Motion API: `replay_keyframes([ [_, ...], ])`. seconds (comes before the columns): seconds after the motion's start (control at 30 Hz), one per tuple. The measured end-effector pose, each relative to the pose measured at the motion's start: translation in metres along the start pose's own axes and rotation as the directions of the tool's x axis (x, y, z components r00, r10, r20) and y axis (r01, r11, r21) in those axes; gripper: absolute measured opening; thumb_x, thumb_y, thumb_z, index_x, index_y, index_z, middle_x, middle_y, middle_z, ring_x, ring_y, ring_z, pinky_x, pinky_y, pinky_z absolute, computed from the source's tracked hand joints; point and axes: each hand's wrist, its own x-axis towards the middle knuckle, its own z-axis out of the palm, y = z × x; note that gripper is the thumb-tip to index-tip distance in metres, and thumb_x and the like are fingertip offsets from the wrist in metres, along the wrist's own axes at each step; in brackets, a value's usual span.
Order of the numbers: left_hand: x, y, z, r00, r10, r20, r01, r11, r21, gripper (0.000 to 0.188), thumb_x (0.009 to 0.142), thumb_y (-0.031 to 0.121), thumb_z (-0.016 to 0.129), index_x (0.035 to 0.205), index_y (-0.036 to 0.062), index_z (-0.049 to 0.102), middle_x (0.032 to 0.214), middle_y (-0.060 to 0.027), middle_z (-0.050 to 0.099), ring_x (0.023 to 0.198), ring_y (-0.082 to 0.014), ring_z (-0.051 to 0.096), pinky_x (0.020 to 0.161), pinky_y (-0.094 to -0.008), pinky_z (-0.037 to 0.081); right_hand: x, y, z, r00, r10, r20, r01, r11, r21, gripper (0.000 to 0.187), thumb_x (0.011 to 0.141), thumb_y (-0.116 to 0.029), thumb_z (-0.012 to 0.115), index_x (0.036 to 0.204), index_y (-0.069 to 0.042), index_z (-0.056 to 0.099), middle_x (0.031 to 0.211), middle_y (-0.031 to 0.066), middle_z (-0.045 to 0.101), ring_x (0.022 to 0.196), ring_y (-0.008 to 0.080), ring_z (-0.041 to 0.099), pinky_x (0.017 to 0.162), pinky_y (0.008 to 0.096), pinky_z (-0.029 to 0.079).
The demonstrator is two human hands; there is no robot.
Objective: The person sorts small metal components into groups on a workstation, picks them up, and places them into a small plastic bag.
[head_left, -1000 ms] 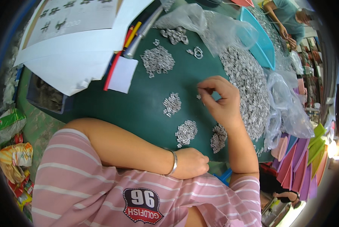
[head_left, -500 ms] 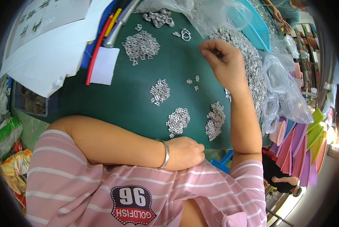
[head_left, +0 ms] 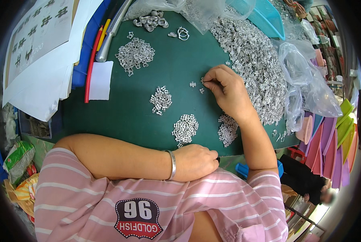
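- Green worktop (head_left: 116,117), its near edge curving past the person's forearms and lap.
- Right hand (head_left: 228,90): reaches over the worktop, thumb and forefinger pinching a small metal piece (head_left: 202,80); whether it is lifted or touches the surface, I cannot tell.
- Two loose pieces (head_left: 192,84) lie just beside those fingertips, with bare green to their left.
- Left hand (head_left: 194,163): palm down, fingers curled, at the near edge; its underside is hidden, so I cannot tell whether it holds anything.
- Near pile (head_left: 185,129): just beyond the left hand, leaving little room there.
- Middle pile (head_left: 161,100): farther in, with open surface all around.
- Right pile (head_left: 228,130): close to the near edge, in view against the right forearm.
- Heap (head_left: 253,60): fills the right side, its ragged border close to the right hand; a clear bag (head_left: 299,76) lies along its outer side.
- Loop pile (head_left: 135,55): left of a wide open stretch that reaches to the heap.
- Card (head_left: 101,80), red pencil (head_left: 93,66) and papers (head_left: 43,86) bound the left; open green lies between card and left forearm.
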Motion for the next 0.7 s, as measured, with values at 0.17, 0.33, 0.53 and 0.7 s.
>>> replay_keyframes([
  [0.17,0.0,-0.001,0.0,1.0,0.011,-0.023,-0.011,1.0,-0.019,0.01,0.079,0.013,0.052,0.081,0.0036,0.056,0.079,-0.0091,0.053,0.072,-0.0234,0.06,0.065,-0.0339,0.051,0.0,0.01,-0.005,0.999,0.01,-0.043,-0.011,1.0,-0.022,0.014,0.076,0.006,0.063,0.088,-0.001,0.064,0.083,0.0127,0.06,0.076,0.031,0.06,0.066,0.0349,0.049],
  [0.33,0.0,-0.002,-0.001,1.0,0.005,-0.028,-0.006,0.999,-0.036,0.01,0.079,0.013,0.052,0.081,0.0036,0.056,0.079,-0.0093,0.053,0.072,-0.0238,0.06,0.065,-0.0342,0.051,0.003,0.001,-0.004,1.0,0.001,0.025,-0.001,1.0,0.004,0.015,0.075,0.006,0.063,0.089,0.0,0.064,0.083,0.0127,0.058,0.08,0.0311,0.059,0.069,0.0354,0.048],
  [0.53,0.002,-0.002,-0.004,0.999,0.024,-0.023,-0.025,0.999,-0.039,0.01,0.078,0.013,0.052,0.081,0.0037,0.054,0.081,-0.0095,0.051,0.072,-0.025,0.059,0.064,-0.0344,0.05,-0.003,0.005,-0.011,0.999,0.012,0.045,-0.014,0.999,0.034,0.013,0.073,0.006,0.063,0.085,0.001,0.061,0.08,0.0129,0.059,0.077,0.0317,0.059,0.068,0.0355,0.048],
  [0.7,0.002,-0.002,-0.007,1.0,0.003,-0.019,-0.004,0.997,-0.073,0.009,0.077,0.011,0.054,0.082,0.0039,0.055,0.08,-0.0097,0.051,0.071,-0.026,0.059,0.063,-0.0348,0.049,-0.026,0.003,-0.061,0.969,0.175,0.174,-0.187,0.981,0.054,0.012,0.072,0.008,0.062,0.083,0.002,0.06,0.078,0.0124,0.063,0.073,0.0264,0.062,0.066,0.0342,0.049],
])
